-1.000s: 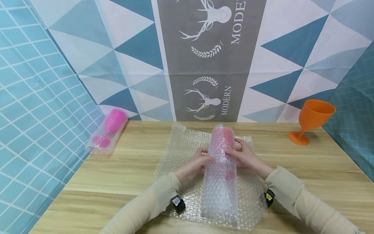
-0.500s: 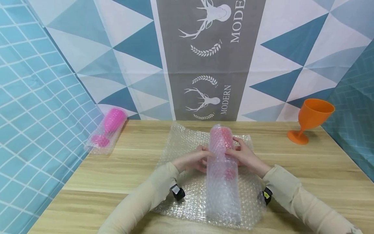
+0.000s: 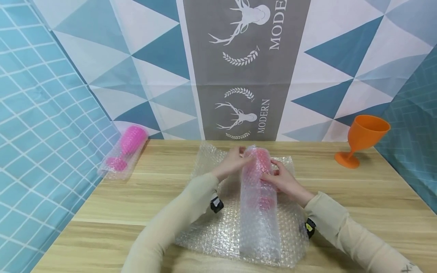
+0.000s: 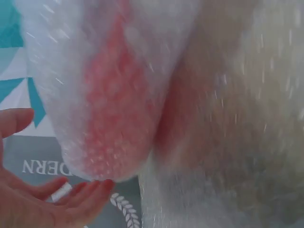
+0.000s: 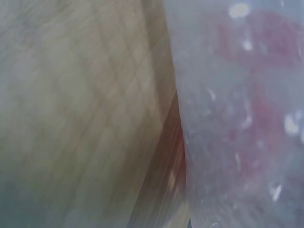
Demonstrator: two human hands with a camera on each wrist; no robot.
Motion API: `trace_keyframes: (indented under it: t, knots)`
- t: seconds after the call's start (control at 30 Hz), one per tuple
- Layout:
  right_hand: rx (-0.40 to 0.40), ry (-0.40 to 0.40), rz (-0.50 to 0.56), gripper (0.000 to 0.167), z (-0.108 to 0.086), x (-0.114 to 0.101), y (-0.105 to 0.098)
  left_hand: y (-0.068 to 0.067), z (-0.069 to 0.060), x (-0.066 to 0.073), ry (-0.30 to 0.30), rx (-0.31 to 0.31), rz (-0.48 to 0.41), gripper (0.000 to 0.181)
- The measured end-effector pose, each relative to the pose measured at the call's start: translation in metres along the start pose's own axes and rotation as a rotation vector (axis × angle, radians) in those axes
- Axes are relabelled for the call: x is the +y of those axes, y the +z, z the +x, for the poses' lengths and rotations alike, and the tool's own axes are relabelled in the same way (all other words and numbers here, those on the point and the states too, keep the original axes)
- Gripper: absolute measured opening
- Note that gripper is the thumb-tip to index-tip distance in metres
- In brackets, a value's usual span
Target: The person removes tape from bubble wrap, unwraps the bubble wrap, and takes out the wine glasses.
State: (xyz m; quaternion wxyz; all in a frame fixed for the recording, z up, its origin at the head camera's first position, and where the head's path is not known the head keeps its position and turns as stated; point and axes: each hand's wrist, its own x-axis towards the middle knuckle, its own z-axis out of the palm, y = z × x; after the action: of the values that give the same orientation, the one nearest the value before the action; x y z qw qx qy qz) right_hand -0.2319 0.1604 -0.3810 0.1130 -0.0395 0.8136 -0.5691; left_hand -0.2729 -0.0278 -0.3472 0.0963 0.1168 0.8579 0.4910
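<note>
A red goblet [image 3: 263, 158] lies rolled in bubble wrap [image 3: 257, 231], its bowl toward the wall and its foot showing faintly lower in the roll. My right hand [image 3: 285, 184] holds the roll's right side, thumb on top and fingers along the flank. At the far end of the roll is my left hand [image 3: 235, 161]. In the left wrist view, the fingertips of the left hand [image 4: 57, 194] touch the end of the wrapped goblet [image 4: 116, 109], while the thumb stands apart from it. The right wrist view shows only the wrap [image 5: 237, 142], blurred, with no fingers visible.
A flat bubble-wrap sheet [image 3: 218, 231] lies beneath the roll on the wooden table [image 3: 136, 212]. At the back left, a pink goblet [image 3: 131, 140] in bubble wrap leans near the tiled side wall. An orange goblet [image 3: 367, 134] stands upright at the back right.
My left hand has moved from the roll's left side up to its far end. The right hand stays on the right side, and the roll has shifted only slightly.
</note>
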Motion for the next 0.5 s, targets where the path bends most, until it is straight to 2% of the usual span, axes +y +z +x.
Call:
trace_keyframes:
  t: [0.07, 0.17, 0.5]
  knots:
    - [0.006, -0.005, -0.008, 0.08, 0.0, 0.0, 0.001, 0.003, 0.006, 0.001, 0.029, 0.045, 0.057, 0.067]
    - [0.007, -0.001, -0.013, 0.081, -0.001, -0.001, 0.002, 0.006, 0.015, 0.003, 0.05, 0.079, 0.116, 0.068]
    - [0.013, 0.001, -0.006, 0.08, -0.001, -0.002, 0.002, 0.013, 0.033, 0.013, 0.036, 0.088, 0.226, 0.068]
